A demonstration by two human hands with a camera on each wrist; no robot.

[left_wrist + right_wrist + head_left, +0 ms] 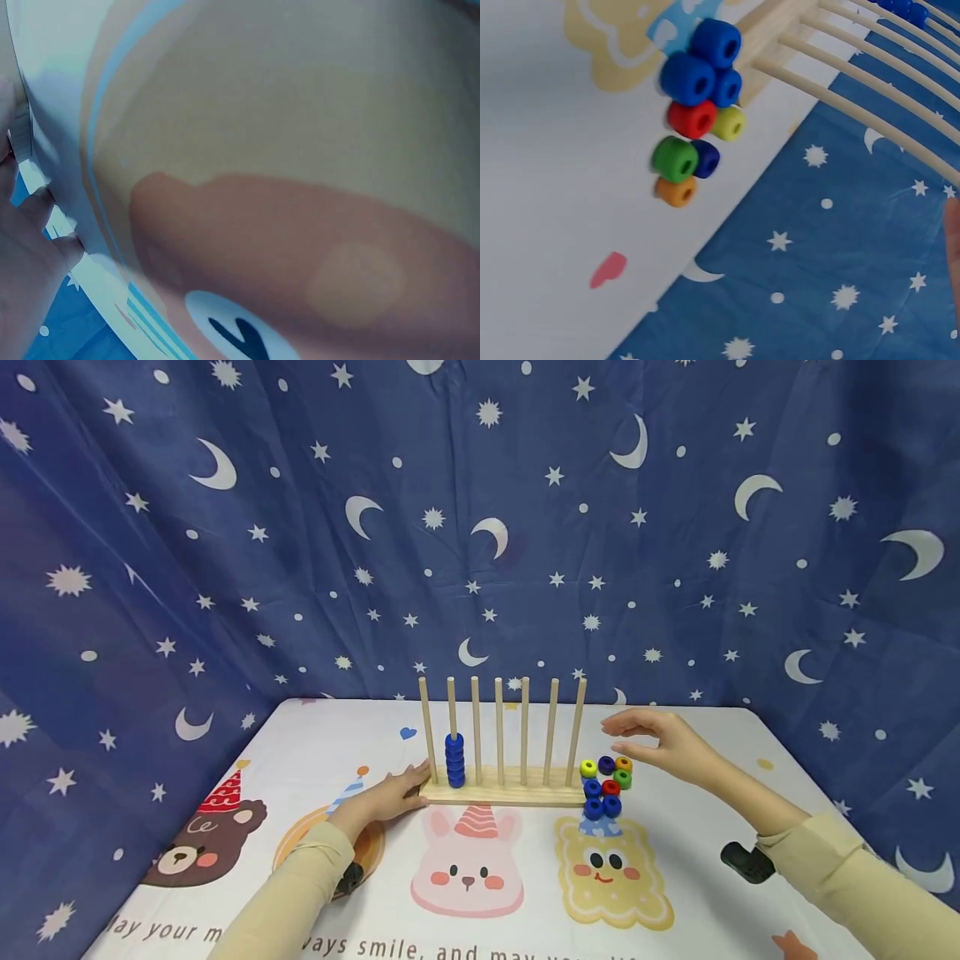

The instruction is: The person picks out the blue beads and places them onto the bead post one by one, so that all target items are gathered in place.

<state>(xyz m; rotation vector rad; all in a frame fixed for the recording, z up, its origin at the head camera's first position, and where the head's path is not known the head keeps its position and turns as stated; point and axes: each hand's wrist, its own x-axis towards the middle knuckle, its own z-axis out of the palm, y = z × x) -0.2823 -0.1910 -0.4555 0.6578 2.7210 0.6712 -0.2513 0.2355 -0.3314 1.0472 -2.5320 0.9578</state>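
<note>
A wooden rack with several upright pegs stands on the table. On its second peg from the left is a stack of blue beads. My left hand holds the rack's left end, thumb at the front edge, fingers toward the back. To the right of the last peg, my right hand hovers above the loose beads, fingers loosely bent, nothing between them. Those beads include blue ones, a red one, a yellow one, a green one, an orange one and a dark blue one.
A white tablecloth printed with cartoon animals covers the table. Behind and to the left hangs a blue curtain with moons and stars. Black devices are at both wrists.
</note>
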